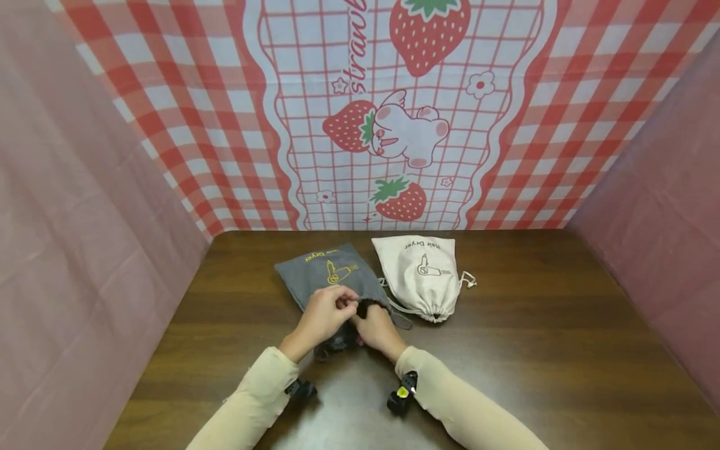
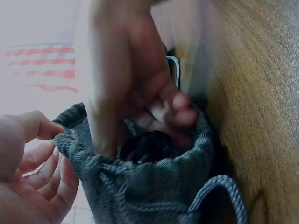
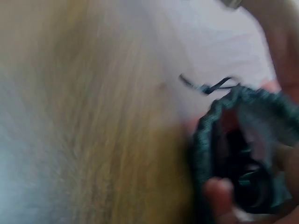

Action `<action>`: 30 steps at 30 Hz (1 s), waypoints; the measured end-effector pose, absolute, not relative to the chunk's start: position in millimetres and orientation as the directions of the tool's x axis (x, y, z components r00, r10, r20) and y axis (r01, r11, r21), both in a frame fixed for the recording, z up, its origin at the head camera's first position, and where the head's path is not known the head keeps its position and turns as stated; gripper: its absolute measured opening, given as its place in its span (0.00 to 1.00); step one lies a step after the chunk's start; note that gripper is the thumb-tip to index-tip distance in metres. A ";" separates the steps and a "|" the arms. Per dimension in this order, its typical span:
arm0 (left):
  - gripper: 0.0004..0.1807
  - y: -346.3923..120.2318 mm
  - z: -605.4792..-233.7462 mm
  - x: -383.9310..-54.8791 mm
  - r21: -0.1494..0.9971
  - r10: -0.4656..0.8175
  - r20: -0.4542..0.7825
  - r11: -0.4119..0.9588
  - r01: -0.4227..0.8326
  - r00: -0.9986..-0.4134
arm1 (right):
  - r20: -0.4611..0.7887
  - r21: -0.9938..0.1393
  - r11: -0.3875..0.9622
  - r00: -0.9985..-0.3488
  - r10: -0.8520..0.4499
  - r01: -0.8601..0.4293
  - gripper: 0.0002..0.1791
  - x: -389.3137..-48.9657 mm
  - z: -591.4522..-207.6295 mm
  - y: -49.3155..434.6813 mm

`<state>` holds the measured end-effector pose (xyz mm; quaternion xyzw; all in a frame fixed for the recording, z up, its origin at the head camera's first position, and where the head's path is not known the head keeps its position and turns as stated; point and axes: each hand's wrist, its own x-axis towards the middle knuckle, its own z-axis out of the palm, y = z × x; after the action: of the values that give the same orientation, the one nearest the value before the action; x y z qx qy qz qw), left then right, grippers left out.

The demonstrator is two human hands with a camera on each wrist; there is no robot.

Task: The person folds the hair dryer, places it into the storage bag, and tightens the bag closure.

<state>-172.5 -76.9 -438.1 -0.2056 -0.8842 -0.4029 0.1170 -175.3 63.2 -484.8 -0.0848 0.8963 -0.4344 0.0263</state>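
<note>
A grey drawstring bag (image 1: 315, 272) with a yellow hair dryer print lies on the table, its gathered mouth towards me. My left hand (image 1: 326, 312) pinches the rim of that mouth between thumb and forefinger, plainest in the left wrist view. My right hand (image 2: 140, 74) reaches down into the opening, with some fingers bent. A glossy black thing (image 3: 252, 186) with a rounded, ring-like part sits inside the bag, among the right fingers. Its kind is not clear, and whether those fingers grip it is hidden. Dark material (image 1: 337, 340) shows below my hands in the head view.
A cream drawstring bag (image 1: 419, 275) with a black hair dryer print lies to the right of the grey one, its mouth drawn together. A grey braided cord (image 2: 224, 184) loops from the grey bag. Checked cloth (image 1: 405, 125) hangs behind the wooden table (image 1: 551, 337).
</note>
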 end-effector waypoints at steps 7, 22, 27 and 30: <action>0.03 -79.0 -438.0 -171.4 0.693 0.240 0.363 0.576 0.433 -0.900 | 0.101 -0.678 0.664 -0.935 -0.340 -0.315 0.14 -155.1 -470.4 82.7; 0.04 -88.2 -438.8 -160.2 0.663 0.264 0.363 0.601 0.447 -0.894 | 0.347 -0.603 0.586 -0.839 -0.419 -0.542 0.06 -157.0 -451.7 122.3; 0.04 -89.6 -440.9 -157.5 0.648 0.275 0.371 0.608 0.460 -0.887 | 0.436 -0.549 0.575 -0.794 -0.423 -0.607 0.07 -162.4 -448.7 129.4; 0.04 -89.3 -442.1 -155.9 0.633 0.278 0.382 0.617 0.468 -0.882 | 0.468 -0.516 0.578 -0.773 -0.428 -0.633 0.09 -164.9 -447.5 130.9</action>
<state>-155.9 -89.3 -442.1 -0.2094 -0.8905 -0.3844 0.1239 -164.9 130.9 -447.5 -0.3028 0.8759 -0.3454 -0.1479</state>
